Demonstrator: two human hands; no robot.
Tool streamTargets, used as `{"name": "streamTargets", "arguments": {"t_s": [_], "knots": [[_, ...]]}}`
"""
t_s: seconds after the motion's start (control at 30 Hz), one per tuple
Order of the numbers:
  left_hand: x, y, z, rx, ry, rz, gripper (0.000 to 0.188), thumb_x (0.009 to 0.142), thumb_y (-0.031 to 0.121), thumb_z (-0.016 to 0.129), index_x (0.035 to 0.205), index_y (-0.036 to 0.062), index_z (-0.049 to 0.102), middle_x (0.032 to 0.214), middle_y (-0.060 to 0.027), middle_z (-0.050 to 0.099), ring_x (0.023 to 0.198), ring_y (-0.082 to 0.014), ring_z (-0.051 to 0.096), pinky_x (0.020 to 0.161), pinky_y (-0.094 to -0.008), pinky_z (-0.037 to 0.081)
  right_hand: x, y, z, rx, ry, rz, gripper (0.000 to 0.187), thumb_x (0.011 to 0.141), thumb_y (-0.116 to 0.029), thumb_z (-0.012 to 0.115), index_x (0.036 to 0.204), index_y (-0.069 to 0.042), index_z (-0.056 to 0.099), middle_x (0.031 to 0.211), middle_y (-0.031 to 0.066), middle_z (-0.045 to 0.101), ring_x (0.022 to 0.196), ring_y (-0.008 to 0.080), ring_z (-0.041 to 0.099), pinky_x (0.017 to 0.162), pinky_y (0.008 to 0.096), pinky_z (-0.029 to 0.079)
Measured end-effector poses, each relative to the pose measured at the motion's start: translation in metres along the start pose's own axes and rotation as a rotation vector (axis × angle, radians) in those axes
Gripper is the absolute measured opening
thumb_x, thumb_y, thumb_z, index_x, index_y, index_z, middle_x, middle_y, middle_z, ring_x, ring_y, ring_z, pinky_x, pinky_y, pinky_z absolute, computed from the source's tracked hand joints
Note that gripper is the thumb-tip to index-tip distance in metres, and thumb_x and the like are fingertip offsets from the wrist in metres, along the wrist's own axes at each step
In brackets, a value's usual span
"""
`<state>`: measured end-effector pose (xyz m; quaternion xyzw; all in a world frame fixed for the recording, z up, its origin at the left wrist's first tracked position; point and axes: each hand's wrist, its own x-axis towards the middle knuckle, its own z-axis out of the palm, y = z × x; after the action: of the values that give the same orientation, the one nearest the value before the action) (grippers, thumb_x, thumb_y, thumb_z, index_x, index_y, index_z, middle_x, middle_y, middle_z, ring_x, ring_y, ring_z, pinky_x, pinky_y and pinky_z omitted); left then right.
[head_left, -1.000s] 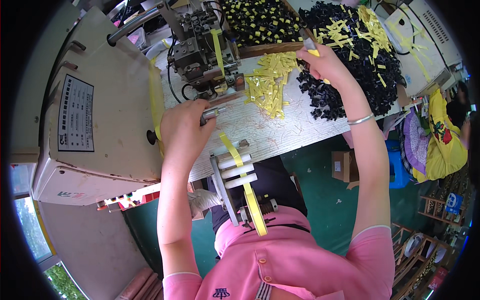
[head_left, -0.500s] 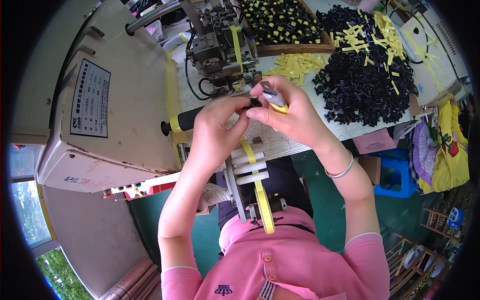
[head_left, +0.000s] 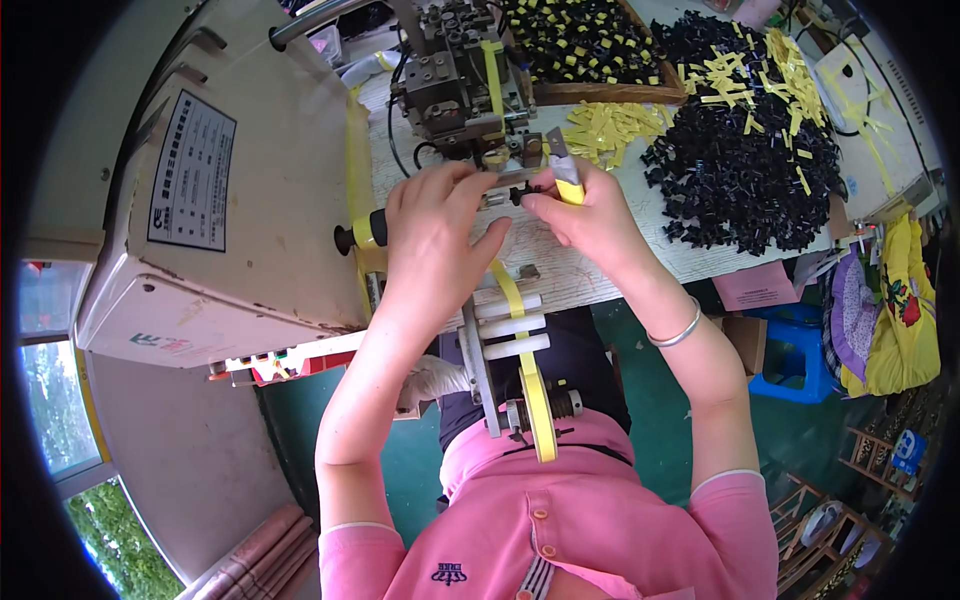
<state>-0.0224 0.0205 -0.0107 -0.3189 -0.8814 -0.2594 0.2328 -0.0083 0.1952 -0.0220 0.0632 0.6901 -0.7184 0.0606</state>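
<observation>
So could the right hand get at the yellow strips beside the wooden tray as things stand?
Probably yes: the yellow strips lie just beyond the right hand with nothing visible blocking, though it holds a knife and a black part.

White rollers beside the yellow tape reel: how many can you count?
3. All project side by side from the metal bracket: the far roller, the middle roller, and the near roller, closest to the yellow tape reel. None appears hidden.

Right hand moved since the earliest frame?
Yes: the right hand went left, from the edge of the black parts pile toward the metal machine.
</observation>
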Motion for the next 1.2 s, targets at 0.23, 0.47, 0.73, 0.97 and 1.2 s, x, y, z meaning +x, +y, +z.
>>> {"name": "streamTargets", "arguments": {"t_s": [0.23,0.47,0.73,0.97,1.2], "knots": [[0.002,-0.011,0.003,-0.164,-0.171,-0.075,0.032,0.071,0.017,0.071,0.101,0.0070,0.064,0.090,-0.0084,0.065,0.083,-0.0279,0.062,0.073,-0.0403,0.045,-0.001,0.004,0.006,0.010,-0.062,0.048,0.015,0.082,-0.004,0.067,0.090,-0.001,0.055,0.066,0.0010,0.055,0.047,0.0063,0.047,0.041,0.0202,0.035],[0.003,-0.011,0.008,-0.182,-0.099,-0.068,0.022,0.072,0.017,0.070,0.091,0.0071,0.066,0.079,-0.0069,0.066,0.076,-0.0270,0.063,0.067,-0.0398,0.046,0.001,0.001,0.007,0.046,-0.049,-0.033,0.015,0.084,-0.007,0.067,0.090,0.001,0.057,0.066,0.0020,0.055,0.047,0.0063,0.048,0.041,0.0200,0.036],[0.004,-0.008,0.006,-0.095,-0.101,-0.078,0.022,0.071,0.014,0.071,0.091,0.0067,0.067,0.080,-0.0084,0.067,0.074,-0.0272,0.064,0.066,-0.0370,0.048,0.012,0.002,-0.010,0.008,-0.253,0.170,0.021,0.088,-0.019,0.064,0.091,0.001,0.060,0.061,-0.0006,0.052,0.045,0.0046,0.043,0.040,0.0198,0.028],[0.003,-0.015,0.007,-0.128,-0.107,-0.078,0.020,0.070,0.016,0.070,0.087,0.0057,0.064,0.076,-0.0085,0.065,0.073,-0.0282,0.062,0.066,-0.0407,0.046,0.012,-0.002,-0.004,-0.041,-0.256,0.139,0.020,0.089,-0.021,0.062,0.088,-0.001,0.062,0.060,-0.0009,0.053,0.046,0.0050,0.044,0.041,0.0205,0.030],[0.010,-0.012,0.001,-0.224,-0.212,-0.155,0.015,0.072,0.015,0.069,0.084,0.0078,0.063,0.067,-0.0074,0.061,0.061,-0.0279,0.060,0.057,-0.0401,0.044,0.053,-0.047,-0.021,-0.751,0.044,-0.358,0.025,0.085,-0.023,0.063,0.093,0.001,0.067,0.069,0.0103,0.064,0.058,0.0162,0.060,0.058,0.0308,0.046]]}}
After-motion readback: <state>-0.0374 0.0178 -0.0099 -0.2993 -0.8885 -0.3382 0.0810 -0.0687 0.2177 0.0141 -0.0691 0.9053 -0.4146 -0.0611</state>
